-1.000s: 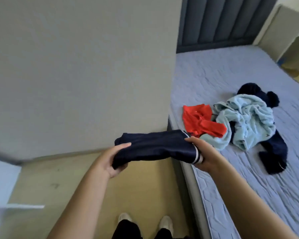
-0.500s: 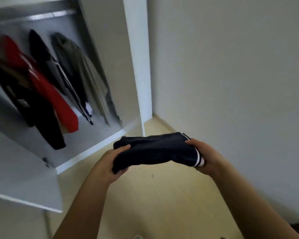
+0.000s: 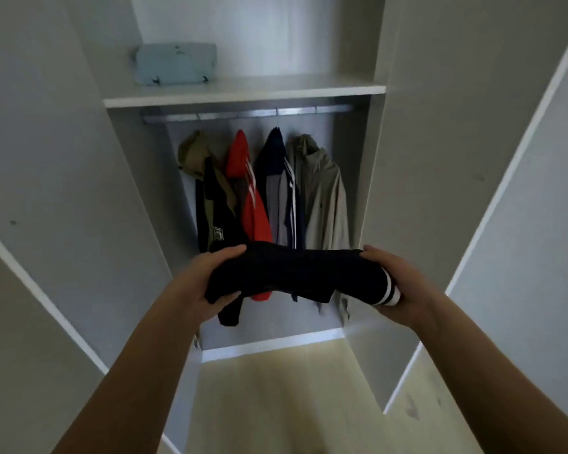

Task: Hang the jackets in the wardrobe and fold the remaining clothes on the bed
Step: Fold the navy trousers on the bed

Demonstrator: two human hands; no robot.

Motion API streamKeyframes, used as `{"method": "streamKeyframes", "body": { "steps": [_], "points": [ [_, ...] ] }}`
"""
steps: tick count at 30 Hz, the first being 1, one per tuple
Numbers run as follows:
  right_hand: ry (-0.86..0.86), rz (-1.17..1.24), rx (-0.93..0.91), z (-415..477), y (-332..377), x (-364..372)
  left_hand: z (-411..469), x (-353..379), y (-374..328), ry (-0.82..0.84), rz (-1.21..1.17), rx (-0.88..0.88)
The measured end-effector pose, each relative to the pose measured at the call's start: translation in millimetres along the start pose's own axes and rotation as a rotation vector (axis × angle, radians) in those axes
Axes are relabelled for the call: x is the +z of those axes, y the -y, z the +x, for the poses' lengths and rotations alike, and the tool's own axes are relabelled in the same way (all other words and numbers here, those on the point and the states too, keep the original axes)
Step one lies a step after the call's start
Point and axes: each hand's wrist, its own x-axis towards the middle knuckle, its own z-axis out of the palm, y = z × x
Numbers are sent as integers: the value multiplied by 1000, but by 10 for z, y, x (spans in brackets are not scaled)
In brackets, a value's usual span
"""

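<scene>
Pale blue box (image 3: 175,64), perhaps fabric

Both hands (image 3: 207,283) grip folded navy garment (image 3: 295,273), facing open wardrobe (image 3: 243,91).

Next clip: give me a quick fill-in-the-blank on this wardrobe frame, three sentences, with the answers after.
1. The left hand and the right hand hold a folded dark garment with white ____ at its right end.
2. ____ jackets hang from the rail.
3. The light blue folded item lies on the shelf ____ the rail.

Missing words: stripes; four; above.
</scene>
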Motion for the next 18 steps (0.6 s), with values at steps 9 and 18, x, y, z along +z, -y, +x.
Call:
{"method": "streamKeyframes", "body": {
  "steps": [9,18],
  "points": [
    [264,-115,-234,1538,1670,1087,1110,255,-1775,-128,-10,277],
    [461,-98,-332,2508,3262,2353,1924,421,-3534,-108,-54,566]
  ]
}}
